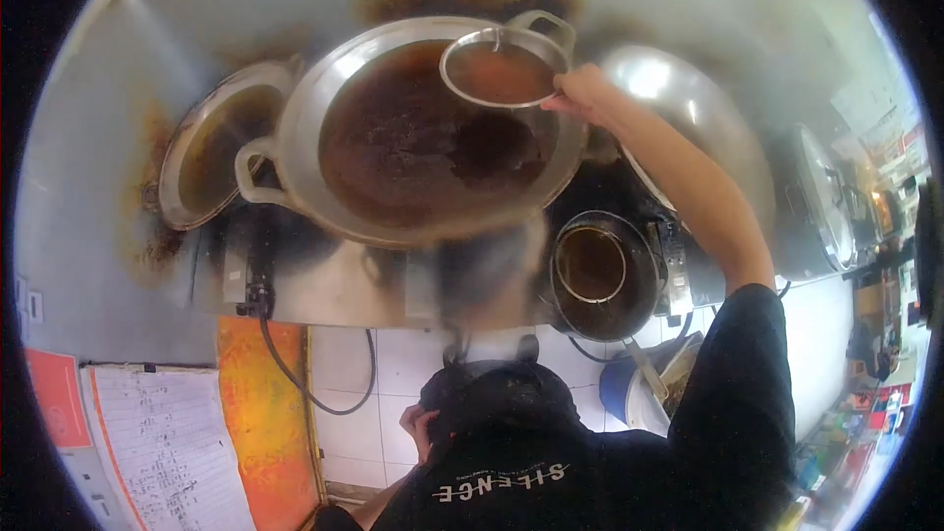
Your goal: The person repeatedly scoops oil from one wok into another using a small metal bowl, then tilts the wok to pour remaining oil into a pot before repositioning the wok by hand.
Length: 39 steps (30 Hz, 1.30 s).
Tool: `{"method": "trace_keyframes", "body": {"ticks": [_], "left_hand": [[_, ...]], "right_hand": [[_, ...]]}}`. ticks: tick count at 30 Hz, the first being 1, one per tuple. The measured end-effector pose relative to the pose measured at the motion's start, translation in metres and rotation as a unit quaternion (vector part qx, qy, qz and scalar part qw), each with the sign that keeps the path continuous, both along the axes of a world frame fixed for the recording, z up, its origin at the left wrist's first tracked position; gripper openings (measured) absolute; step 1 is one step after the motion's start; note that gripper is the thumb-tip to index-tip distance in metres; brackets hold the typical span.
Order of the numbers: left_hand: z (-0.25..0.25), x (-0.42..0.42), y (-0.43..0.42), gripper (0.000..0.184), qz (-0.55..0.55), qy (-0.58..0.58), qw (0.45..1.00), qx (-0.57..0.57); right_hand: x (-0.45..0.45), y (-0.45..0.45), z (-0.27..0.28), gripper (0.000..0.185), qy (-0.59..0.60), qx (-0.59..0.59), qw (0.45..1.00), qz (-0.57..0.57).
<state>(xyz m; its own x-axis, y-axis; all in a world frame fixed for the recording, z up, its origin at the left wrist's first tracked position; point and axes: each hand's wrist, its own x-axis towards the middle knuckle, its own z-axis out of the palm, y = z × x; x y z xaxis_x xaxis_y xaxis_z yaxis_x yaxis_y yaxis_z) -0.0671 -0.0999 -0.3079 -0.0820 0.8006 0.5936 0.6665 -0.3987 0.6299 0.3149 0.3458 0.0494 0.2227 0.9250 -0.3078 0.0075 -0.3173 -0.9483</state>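
Observation:
My right hand [582, 96] grips the edge of a round, fine-mesh strainer [501, 74], holding it over the back right part of a large two-handled wok [295, 172]. Dark brown liquid [403, 147] fills much of the wok, with a darker patch below the strainer. Low in the view, my left hand [419, 430] is beside the black headwear, its visible fingers curled. The dark shape against those fingers is too unclear to name.
A smaller wok [177, 172] with brown liquid stands left. To the right are a shiny metal pan [723, 128] and a dark pan [629, 320] holding another round strainer [593, 264]. A blue-and-white bucket [618, 388] stands below, near hoses.

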Motion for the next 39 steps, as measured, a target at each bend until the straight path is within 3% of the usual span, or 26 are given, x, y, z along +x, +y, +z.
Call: {"method": "trace_keyframes", "body": {"ticks": [2, 3, 6, 8, 10, 11, 15, 17, 19, 22, 23, 25, 26, 29, 30, 32, 34, 36, 37, 39], "left_hand": [[0.000, 0.005, -0.002, 0.028, -0.018, 0.020, 1.000, 0.001], [0.003, 0.009, -0.003, 0.026, -0.042, -0.086, 0.994, -0.052], [-0.011, 0.018, -0.003, 0.029, -0.053, -0.205, 0.973, -0.090], [-0.026, 0.023, -0.004, 0.033, -0.042, -0.221, 0.971, -0.075], [-0.039, 0.024, -0.005, 0.044, -0.028, -0.098, 0.994, -0.045], [-0.046, 0.025, -0.006, 0.048, -0.025, -0.057, 0.997, -0.034], [-0.090, 0.018, -0.011, 0.043, -0.048, -0.253, 0.958, -0.123], [-0.089, 0.024, -0.009, 0.041, -0.083, -0.288, 0.941, -0.159], [-0.074, 0.038, -0.004, 0.038, -0.071, -0.217, 0.968, -0.101], [-0.081, 0.044, 0.002, 0.035, -0.085, -0.186, 0.979, -0.022], [-0.083, 0.045, 0.002, 0.035, -0.092, -0.184, 0.979, -0.003], [-0.083, 0.044, 0.000, 0.036, -0.097, -0.213, 0.967, -0.101], [-0.085, 0.044, -0.001, 0.037, -0.097, -0.222, 0.961, -0.135], [-0.096, 0.045, -0.004, 0.045, -0.107, -0.080, 0.990, -0.052], [-0.078, 0.054, -0.005, 0.046, -0.057, -0.239, 0.953, -0.180], [-0.067, 0.060, -0.004, 0.047, -0.006, -0.387, 0.871, -0.302], [-0.074, 0.050, -0.001, 0.043, -0.086, -0.350, 0.874, -0.326], [-0.081, 0.056, -0.003, 0.041, -0.080, -0.350, 0.881, -0.308], [-0.087, 0.058, -0.004, 0.039, -0.072, -0.351, 0.888, -0.289], [-0.098, 0.053, 0.004, 0.036, -0.112, -0.299, 0.914, -0.249]], "right_hand": [[0.026, -0.001, 0.003, 0.030, -0.001, 0.017, 1.000, 0.021], [0.041, -0.005, 0.006, 0.029, -0.018, 0.020, 0.999, 0.039], [0.082, -0.019, 0.013, 0.029, -0.072, 0.027, 0.996, 0.050], [0.106, -0.030, 0.013, 0.027, -0.072, 0.041, 0.996, 0.014], [0.135, -0.042, 0.009, 0.023, -0.050, 0.066, 0.995, -0.049], [0.160, -0.048, 0.007, 0.022, -0.111, 0.058, 0.992, -0.003], [0.235, -0.075, -0.004, 0.019, -0.256, 0.054, 0.964, 0.049], [0.268, -0.085, -0.021, 0.023, -0.254, 0.060, 0.964, -0.044], [0.310, -0.093, -0.040, 0.026, -0.258, 0.059, 0.960, -0.096], [0.370, -0.106, -0.064, 0.034, -0.389, -0.061, 0.902, -0.177], [0.386, -0.112, -0.069, 0.036, -0.550, -0.088, 0.823, -0.113], [0.400, -0.126, -0.068, 0.038, -0.690, -0.115, 0.713, -0.043], [0.407, -0.134, -0.067, 0.037, -0.688, -0.119, 0.714, -0.052], [0.391, -0.158, -0.045, 0.036, -0.668, -0.087, 0.731, -0.107], [0.390, -0.163, -0.040, 0.034, -0.651, -0.068, 0.743, -0.139], [0.389, -0.171, -0.029, 0.031, -0.615, -0.024, 0.762, -0.202], [0.393, -0.179, -0.014, 0.026, -0.632, -0.099, 0.732, -0.234], [0.410, -0.187, -0.010, 0.023, -0.640, -0.072, 0.732, -0.222], [0.422, -0.187, -0.008, 0.021, -0.701, -0.027, 0.686, -0.191], [0.430, -0.192, 0.006, 0.015, -0.728, -0.027, 0.664, -0.169]]}}
